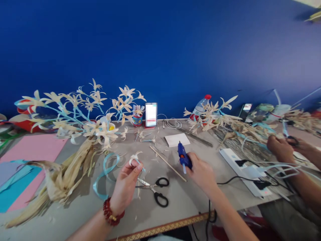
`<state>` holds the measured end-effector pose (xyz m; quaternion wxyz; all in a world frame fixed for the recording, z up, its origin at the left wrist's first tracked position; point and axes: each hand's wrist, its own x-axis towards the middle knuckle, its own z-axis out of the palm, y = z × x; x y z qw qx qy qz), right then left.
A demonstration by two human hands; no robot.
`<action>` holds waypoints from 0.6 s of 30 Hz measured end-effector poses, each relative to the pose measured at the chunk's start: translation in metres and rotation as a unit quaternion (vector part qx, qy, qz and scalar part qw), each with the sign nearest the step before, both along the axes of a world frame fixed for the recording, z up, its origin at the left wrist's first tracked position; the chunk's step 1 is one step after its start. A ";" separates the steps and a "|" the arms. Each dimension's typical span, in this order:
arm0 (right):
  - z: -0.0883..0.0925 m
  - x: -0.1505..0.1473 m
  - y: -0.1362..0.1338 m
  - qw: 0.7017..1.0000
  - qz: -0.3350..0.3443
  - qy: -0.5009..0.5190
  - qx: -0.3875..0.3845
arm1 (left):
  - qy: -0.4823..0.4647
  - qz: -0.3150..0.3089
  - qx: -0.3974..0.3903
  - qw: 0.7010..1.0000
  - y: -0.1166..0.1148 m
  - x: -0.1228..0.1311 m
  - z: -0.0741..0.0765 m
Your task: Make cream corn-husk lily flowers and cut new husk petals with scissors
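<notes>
My left hand pinches a small husk flower by its light-blue stem, above the table. A blue glue gun is gripped in my right hand, its nozzle pointing away from me and a glue stick showing at its rear. Between my hands, black-handled scissors lie spread on the table. A thin stick rests just beyond them. A curl of light-blue ribbon lies beside my left hand, and a white card lies past the glue gun's nozzle.
Branches of husk flowers stand at the back left, dried corn husks below. A white power strip with black cables lies at right. Beyond it, another person's hands hold scissors. A phone stands by the blue wall.
</notes>
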<state>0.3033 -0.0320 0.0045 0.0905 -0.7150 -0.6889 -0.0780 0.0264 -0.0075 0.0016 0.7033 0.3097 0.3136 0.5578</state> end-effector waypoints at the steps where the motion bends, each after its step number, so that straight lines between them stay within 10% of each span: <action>1: 0.000 0.006 0.007 1.000 -0.013 -0.013 -0.018 | -0.001 -0.001 0.000 1.000 0.000 0.000 0.000; 9: 0.011 0.021 0.028 0.997 0.071 -0.011 -0.010 | -0.003 0.019 -0.007 1.000 0.000 0.001 0.007; 13: 0.029 -0.028 0.003 0.966 0.155 0.152 0.143 | -0.007 0.016 -0.012 1.000 -0.002 0.002 0.009; 18: 0.042 -0.099 -0.010 0.896 0.319 0.290 0.109 | -0.004 0.006 -0.022 1.000 -0.003 0.003 0.008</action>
